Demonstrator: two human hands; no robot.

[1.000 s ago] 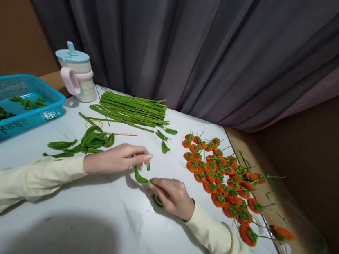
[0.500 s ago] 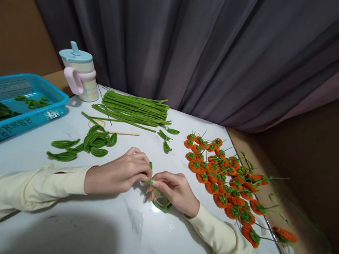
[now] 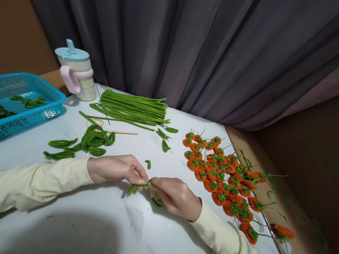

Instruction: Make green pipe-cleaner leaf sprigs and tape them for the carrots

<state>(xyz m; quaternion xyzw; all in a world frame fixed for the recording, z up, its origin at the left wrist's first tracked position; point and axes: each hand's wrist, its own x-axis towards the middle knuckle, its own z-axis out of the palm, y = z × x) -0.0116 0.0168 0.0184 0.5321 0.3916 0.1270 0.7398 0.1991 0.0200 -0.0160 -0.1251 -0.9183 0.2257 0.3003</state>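
Observation:
Between my hands is a small green pipe-cleaner leaf [image 3: 135,188], pointing down to the left. My left hand [image 3: 121,169] is closed, with thumb and fingertips pinching the leaf near its right end. My right hand [image 3: 178,196] meets it there, thumb and fingers pinched together at the leaf's tip; whether a thin strip is also between them is too small to tell. A ring-shaped green thing [image 3: 156,202], perhaps a tape roll, is mostly hidden under my right hand. Just beyond my fingers lies a short bent green piece [image 3: 148,164].
Looped green leaves [image 3: 94,139] lie at left, beside a thin wooden stick [image 3: 122,132]. Behind them are green pipe cleaners [image 3: 134,108]. Several orange persimmon-like pieces [image 3: 221,178] spread along the right edge. A blue basket [image 3: 34,116] and a lidded cup [image 3: 80,72] stand at left.
My left hand has turned and lowered slightly, so the leaf now shows below its fingers. My right hand has rolled over, its knuckles now upward. The short bent green piece is now uncovered.

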